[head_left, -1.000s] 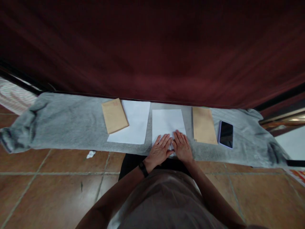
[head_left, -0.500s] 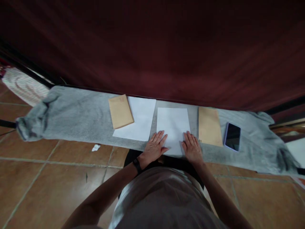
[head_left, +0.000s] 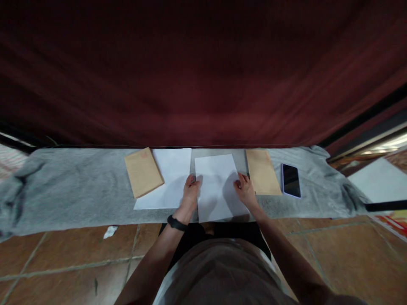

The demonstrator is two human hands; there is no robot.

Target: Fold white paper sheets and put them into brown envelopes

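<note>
A white sheet of paper point(head_left: 216, 173) lies in front of me on the grey cloth, turned slightly. My left hand point(head_left: 190, 194), with a black band at the wrist, pinches its left edge between thumb and fingers. At the right edge, my right hand point(head_left: 245, 190) has its fingers curled closed on the paper. Left of the sheet is more white paper point(head_left: 173, 169), partly covered by a stack of brown envelopes point(head_left: 143, 173). Another brown envelope point(head_left: 263, 173) lies just beyond my right hand.
A phone point(head_left: 291, 181) in a purple case lies right of the envelope. Grey cloth point(head_left: 79, 186) covers the long narrow surface, and a dark red curtain point(head_left: 203, 84) hangs behind it. A crumpled white scrap point(head_left: 110, 231) is on the tiled floor.
Both hands were flat on the paper with fingers spread; now they are closed at its left and right edges. The sheet has turned slightly. My view has tilted up and shifted.
</note>
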